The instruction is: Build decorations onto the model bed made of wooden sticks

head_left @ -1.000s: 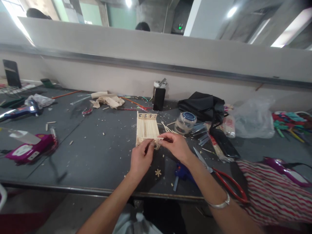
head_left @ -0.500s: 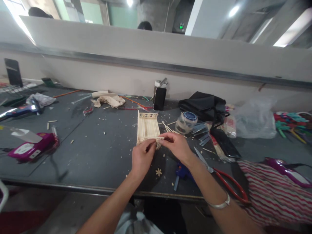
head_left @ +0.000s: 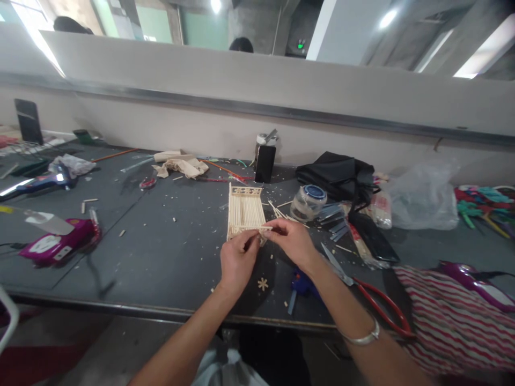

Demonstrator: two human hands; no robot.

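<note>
A small frame of pale wooden sticks (head_left: 246,209) lies on the dark table, with a patterned rail along its far end. At its near end my left hand (head_left: 238,258) is closed, fingertips pinched on the near rail. From the right, my right hand (head_left: 293,241) pinches the right end of that same rail. The fingers hide part of the near rail. A small star-shaped wooden piece (head_left: 263,284) lies just below the hands. Under my right forearm a blue glue gun (head_left: 301,283) is partly hidden.
Red-handled scissors (head_left: 378,303) and a striped cloth (head_left: 458,316) lie at the right. Behind stand a jar (head_left: 308,202) and an upright phone (head_left: 265,163). A black bag (head_left: 338,174) rests near the wall. A purple glue gun (head_left: 60,241) is at the left.
The whole view has shifted slightly, so things appear a little further right. Both hands keep their hold at the near end of the frame.
</note>
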